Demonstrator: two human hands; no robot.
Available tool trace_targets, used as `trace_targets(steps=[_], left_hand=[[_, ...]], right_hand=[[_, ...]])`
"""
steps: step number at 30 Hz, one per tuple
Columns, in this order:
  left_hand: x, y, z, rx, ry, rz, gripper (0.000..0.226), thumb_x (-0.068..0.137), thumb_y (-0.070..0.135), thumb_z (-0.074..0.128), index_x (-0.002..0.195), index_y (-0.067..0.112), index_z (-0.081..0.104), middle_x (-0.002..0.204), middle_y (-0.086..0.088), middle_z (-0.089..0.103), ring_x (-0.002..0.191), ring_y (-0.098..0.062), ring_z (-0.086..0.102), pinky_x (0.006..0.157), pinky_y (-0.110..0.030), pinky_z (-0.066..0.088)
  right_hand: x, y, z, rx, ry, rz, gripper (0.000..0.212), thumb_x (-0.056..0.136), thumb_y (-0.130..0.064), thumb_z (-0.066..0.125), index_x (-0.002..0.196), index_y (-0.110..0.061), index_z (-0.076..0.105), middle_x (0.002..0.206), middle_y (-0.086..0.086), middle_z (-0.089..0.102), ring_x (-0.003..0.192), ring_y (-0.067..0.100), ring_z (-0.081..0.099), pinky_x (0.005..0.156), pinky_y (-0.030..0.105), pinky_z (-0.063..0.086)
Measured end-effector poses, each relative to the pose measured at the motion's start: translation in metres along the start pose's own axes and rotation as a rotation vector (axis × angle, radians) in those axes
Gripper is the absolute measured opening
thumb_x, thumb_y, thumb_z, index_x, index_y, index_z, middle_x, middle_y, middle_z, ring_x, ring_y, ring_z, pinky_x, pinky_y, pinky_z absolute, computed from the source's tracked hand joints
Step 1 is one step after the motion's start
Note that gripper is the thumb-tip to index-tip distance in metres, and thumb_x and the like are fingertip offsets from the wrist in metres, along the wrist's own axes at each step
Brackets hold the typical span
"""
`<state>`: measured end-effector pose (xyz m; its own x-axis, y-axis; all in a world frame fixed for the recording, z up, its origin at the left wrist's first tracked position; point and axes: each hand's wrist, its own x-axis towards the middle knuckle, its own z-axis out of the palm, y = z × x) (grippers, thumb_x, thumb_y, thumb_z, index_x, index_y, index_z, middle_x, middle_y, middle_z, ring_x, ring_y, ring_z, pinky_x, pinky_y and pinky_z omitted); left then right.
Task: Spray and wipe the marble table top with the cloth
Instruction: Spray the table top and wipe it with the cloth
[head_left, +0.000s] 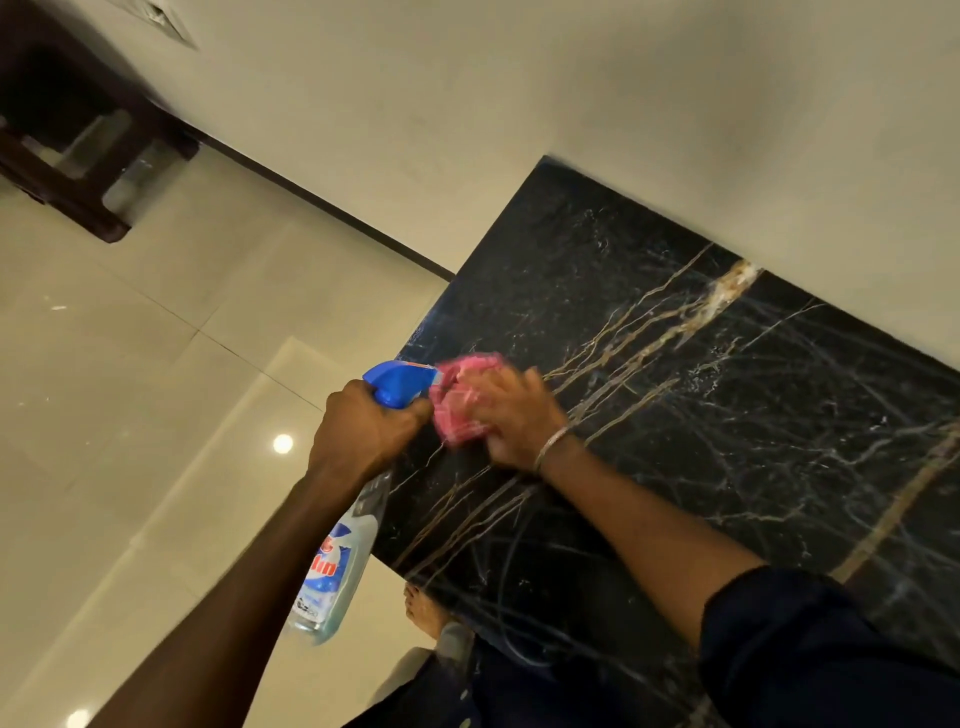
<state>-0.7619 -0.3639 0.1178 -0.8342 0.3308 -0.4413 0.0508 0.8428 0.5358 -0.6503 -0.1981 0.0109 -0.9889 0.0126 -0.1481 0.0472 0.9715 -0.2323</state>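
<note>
The black marble table top (701, 395) with gold and white veins fills the right half of the view, tilted. My right hand (514, 418) presses a bunched pink cloth (462, 400) onto the marble near the table's left edge. My left hand (363, 434) grips the neck of a clear spray bottle (332, 566) with a blue trigger head (397, 382), held just off the table's left edge, nozzle beside the cloth. The cloth and right hand are motion-blurred.
Glossy cream floor tiles (156, 415) lie to the left of the table. A pale wall (519, 104) runs behind the table. A dark wooden piece of furniture (67, 156) stands at the far upper left. My bare foot (423, 608) shows under the table's near edge.
</note>
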Motion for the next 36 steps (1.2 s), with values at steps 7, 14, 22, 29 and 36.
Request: trace_targets(steps=[7,14,22,29,36], left_hand=[[-0.003,-0.001,-0.003,-0.020,0.015,-0.001,0.039,0.085,0.038,0.068,0.108,0.007,0.061,0.080,-0.006,0.062,0.064,-0.014,0.056,0.054,-0.022,0.038],[-0.008,-0.003,-0.007,-0.050,-0.001,0.011,0.030,0.085,0.035,0.068,0.101,0.010,0.062,0.073,-0.003,0.059,0.060,-0.012,0.054,0.054,-0.023,0.039],[-0.021,-0.011,-0.001,-0.015,-0.036,0.009,0.029,0.080,0.036,0.068,0.094,0.010,0.064,0.066,-0.001,0.058,0.055,-0.014,0.055,0.052,-0.023,0.039],[-0.036,-0.025,-0.002,-0.026,-0.063,0.067,0.029,0.085,0.034,0.068,0.101,0.012,0.061,0.070,-0.003,0.057,0.057,-0.012,0.053,0.052,-0.021,0.038],[-0.044,-0.019,0.001,-0.031,-0.055,0.074,0.031,0.083,0.031,0.069,0.103,0.008,0.062,0.065,0.002,0.053,0.053,-0.010,0.049,0.049,-0.019,0.034]], right_hand=[[0.046,0.095,-0.052,-0.003,0.014,0.532,0.065,0.087,-0.025,0.066,0.146,-0.039,0.043,0.158,0.006,0.029,0.143,0.039,0.026,0.111,0.052,0.033],[-0.021,-0.030,-0.007,0.124,0.056,0.313,0.067,0.073,-0.023,0.070,0.137,-0.035,0.054,0.143,0.008,0.049,0.124,0.036,0.048,0.092,0.045,0.046],[-0.090,-0.086,0.027,0.096,-0.012,-0.029,0.072,0.064,-0.033,0.068,0.134,-0.036,0.053,0.143,0.004,0.051,0.118,0.034,0.053,0.084,0.043,0.047],[-0.053,-0.008,-0.012,0.121,0.070,0.496,0.070,0.065,-0.017,0.076,0.132,-0.032,0.061,0.136,0.011,0.054,0.121,0.040,0.049,0.093,0.054,0.047],[-0.086,-0.109,0.024,0.145,0.045,0.342,0.072,0.068,-0.024,0.072,0.137,-0.029,0.051,0.142,0.011,0.046,0.122,0.043,0.049,0.090,0.048,0.047]])
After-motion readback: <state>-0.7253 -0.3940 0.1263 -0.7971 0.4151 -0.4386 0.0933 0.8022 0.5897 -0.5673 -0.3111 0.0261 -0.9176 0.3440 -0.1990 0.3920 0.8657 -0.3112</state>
